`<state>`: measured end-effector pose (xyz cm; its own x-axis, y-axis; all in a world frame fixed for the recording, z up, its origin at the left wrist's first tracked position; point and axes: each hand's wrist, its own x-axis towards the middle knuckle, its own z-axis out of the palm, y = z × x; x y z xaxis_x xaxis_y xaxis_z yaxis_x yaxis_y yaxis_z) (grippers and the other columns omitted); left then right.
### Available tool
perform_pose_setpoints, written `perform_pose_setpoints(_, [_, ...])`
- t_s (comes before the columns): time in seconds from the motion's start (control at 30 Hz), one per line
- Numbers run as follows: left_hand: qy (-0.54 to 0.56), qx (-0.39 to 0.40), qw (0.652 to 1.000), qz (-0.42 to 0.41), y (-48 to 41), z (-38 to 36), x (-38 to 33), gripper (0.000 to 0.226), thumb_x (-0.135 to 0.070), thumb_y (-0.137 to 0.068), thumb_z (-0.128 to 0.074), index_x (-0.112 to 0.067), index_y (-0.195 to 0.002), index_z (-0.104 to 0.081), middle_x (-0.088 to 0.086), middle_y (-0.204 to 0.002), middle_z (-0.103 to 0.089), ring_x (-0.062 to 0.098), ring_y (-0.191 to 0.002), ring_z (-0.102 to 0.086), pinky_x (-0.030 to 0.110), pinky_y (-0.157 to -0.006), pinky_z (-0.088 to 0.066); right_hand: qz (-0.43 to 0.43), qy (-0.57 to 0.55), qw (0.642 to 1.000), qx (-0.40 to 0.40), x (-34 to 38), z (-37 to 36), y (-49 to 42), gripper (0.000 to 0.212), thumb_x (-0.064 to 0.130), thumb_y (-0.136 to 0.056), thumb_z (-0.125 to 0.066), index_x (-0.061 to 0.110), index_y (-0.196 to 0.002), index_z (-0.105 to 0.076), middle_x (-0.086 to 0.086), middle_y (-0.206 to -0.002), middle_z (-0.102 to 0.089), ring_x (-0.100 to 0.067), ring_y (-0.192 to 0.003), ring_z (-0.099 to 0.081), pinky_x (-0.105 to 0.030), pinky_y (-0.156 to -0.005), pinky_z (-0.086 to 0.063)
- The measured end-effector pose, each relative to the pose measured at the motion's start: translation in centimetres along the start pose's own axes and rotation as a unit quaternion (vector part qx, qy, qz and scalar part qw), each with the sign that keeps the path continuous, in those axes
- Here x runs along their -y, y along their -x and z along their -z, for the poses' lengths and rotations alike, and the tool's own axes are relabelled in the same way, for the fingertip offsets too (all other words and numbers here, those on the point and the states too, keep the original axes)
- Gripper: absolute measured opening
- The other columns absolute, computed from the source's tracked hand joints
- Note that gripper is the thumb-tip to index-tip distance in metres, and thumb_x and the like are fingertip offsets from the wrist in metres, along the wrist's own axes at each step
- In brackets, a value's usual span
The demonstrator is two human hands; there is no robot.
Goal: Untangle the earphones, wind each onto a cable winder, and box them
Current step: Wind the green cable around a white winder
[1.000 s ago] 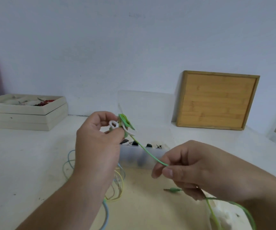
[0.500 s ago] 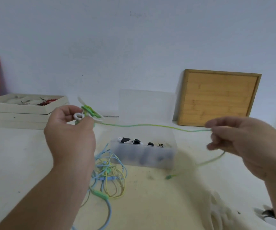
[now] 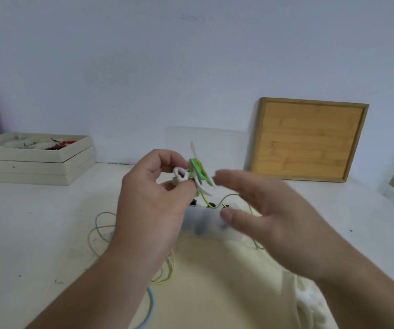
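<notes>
Our left hand (image 3: 153, 205) pinches the winder (image 3: 192, 174), green cable (image 3: 197, 169) partly wound. Right hand (image 3: 262, 210), just right of it, looks loosely open, blurred; grip unclear. Tangle (image 3: 165, 269) below left hand remains; box (image 3: 212, 224) behind.

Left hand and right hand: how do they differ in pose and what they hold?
The left hand is closed, pinching the white cable winder wrapped with green cable; the right hand is open and motion-blurred, fingers spread beside the winder. Whether the right grips the slack green cable is unclear. Both are raised above the clear box.
</notes>
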<state>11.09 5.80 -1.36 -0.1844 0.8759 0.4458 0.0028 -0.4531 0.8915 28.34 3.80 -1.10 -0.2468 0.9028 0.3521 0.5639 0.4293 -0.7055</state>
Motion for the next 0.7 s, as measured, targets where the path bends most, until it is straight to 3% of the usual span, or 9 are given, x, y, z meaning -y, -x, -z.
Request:
perform_pose_setpoints(0.07, [0.007, 0.018, 1.0, -0.005, 0.1, -0.1, -0.1, 0.032, 0.009, -0.077, -0.068, -0.023, -0.08, -0.063, 0.005, -0.096, -0.071, 0.03, -0.073, -0.073, 0.036, -0.07, -0.049, 0.002, -0.003, 0.999, 0.054, 0.1, -0.9, 0.0, 0.028, 0.027, -0.09, -0.07, 0.03, -0.118, -0.069, 0.018, -0.114, -0.071, 0.004, -0.112, -0.062, -0.033, -0.1, -0.048])
perform_pose_setpoints(0.13, [0.01, 0.028, 1.0, -0.008, 0.2, -0.2, 0.0, 0.031, 0.006, -0.075, -0.07, -0.024, -0.081, -0.064, 0.008, -0.098, -0.069, 0.036, -0.074, -0.071, 0.036, -0.069, -0.045, -0.022, -0.041, 0.997, 0.054, 0.5, -1.1, 0.1, 0.007, 0.022, -0.094, -0.067, 0.022, -0.091, -0.074, 0.007, -0.083, -0.075, -0.006, -0.083, -0.069, -0.037, -0.085, -0.054])
perform_pose_setpoints(0.23, [-0.016, 0.047, 0.999, -0.015, 0.5, -0.1, 0.1, 0.03, 0.006, -0.078, -0.069, -0.023, -0.083, -0.063, 0.011, -0.088, -0.07, 0.033, -0.053, -0.058, 0.023, -0.054, -0.037, -0.055, -0.043, 0.997, 0.037, 0.6, -0.6, 0.1, 0.028, 0.022, -0.096, -0.062, 0.02, -0.069, -0.069, 0.003, -0.054, -0.063, -0.015, -0.059, -0.065, -0.024, -0.062, -0.045])
perform_pose_setpoints(0.3, [-0.035, 0.053, 0.998, -0.022, 0.7, 0.0, -0.2, 0.028, 0.005, -0.079, -0.068, -0.022, -0.083, -0.062, 0.018, -0.074, -0.069, 0.015, -0.04, -0.035, 0.018, -0.042, -0.029, -0.066, -0.05, 0.996, 0.03, 0.8, -0.1, 0.2, 0.026, 0.024, -0.096, -0.06, 0.017, -0.074, -0.072, 0.002, -0.05, -0.059, -0.012, -0.055, -0.065, -0.02, -0.059, -0.043])
perform_pose_setpoints(0.37, [-0.038, 0.055, 0.997, -0.028, 0.7, 0.1, -0.3, 0.029, 0.006, -0.08, -0.068, -0.022, -0.082, -0.062, 0.018, -0.068, -0.067, 0.008, -0.039, -0.029, 0.016, -0.039, -0.026, -0.072, -0.06, 0.995, 0.028, 1.0, 0.2, 0.3, 0.027, 0.027, -0.095, -0.06, 0.017, -0.074, -0.073, 0.001, -0.049, -0.057, -0.012, -0.054, -0.065, -0.018, -0.057, -0.043])
perform_pose_setpoints(0.63, [-0.051, 0.056, 0.996, -0.045, 0.7, 0.1, -0.1, 0.03, 0.009, -0.08, -0.067, -0.021, -0.081, -0.063, 0.009, -0.069, -0.071, 0.003, -0.036, -0.036, 0.012, -0.04, -0.028, -0.089, -0.005, 0.996, -0.015, 1.6, 0.6, 0.4, 0.034, 0.034, -0.096, -0.056, 0.02, -0.069, -0.072, 0.002, -0.046, -0.058, -0.024, -0.055, -0.063, -0.018, -0.05, -0.041])
perform_pose_setpoints(0.7, [-0.044, 0.042, 0.998, -0.033, 0.5, 0.1, 0.1, 0.03, 0.007, -0.08, -0.068, -0.023, -0.081, -0.064, 0.01, -0.07, -0.071, 0.011, -0.043, -0.044, 0.016, -0.043, -0.031, -0.082, 0.001, 0.996, -0.023, 1.7, 0.6, 0.4, 0.033, 0.035, -0.095, -0.056, 0.022, -0.069, -0.071, 0.002, -0.045, -0.053, -0.019, -0.047, -0.055, -0.019, -0.049, -0.04])
